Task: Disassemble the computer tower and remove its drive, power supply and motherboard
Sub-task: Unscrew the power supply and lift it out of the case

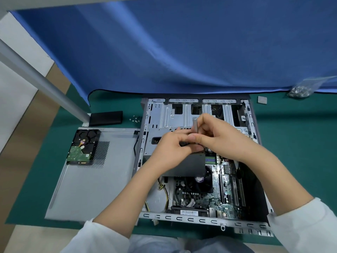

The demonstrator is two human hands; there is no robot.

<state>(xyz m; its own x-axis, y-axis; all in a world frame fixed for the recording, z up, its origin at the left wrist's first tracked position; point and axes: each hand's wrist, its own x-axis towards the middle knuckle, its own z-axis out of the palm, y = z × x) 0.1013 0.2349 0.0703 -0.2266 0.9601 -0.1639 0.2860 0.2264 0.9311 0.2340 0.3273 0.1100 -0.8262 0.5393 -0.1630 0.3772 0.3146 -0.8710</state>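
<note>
The open computer tower [198, 105] lies on its side on the green mat. Inside it sit the grey power supply [187, 165] and the green motherboard [206, 196]. Over the power supply, my right hand [217, 136] grips a grey screwdriver handle [195, 125], held upright. My left hand [173, 145] pinches something small and dark at the tool's lower end; what it is stays hidden by my fingers. The hard drive [83, 147] lies out of the case, on the removed side panel [94, 179] to the left.
A black box [106, 118] and a few loose screws [135, 119] lie behind the side panel. A clear bag of screws [300, 90] and a small grey square part [262, 100] sit at the back right. A blue cloth [182, 48] hangs behind, and a metal post [36, 77] slants at left.
</note>
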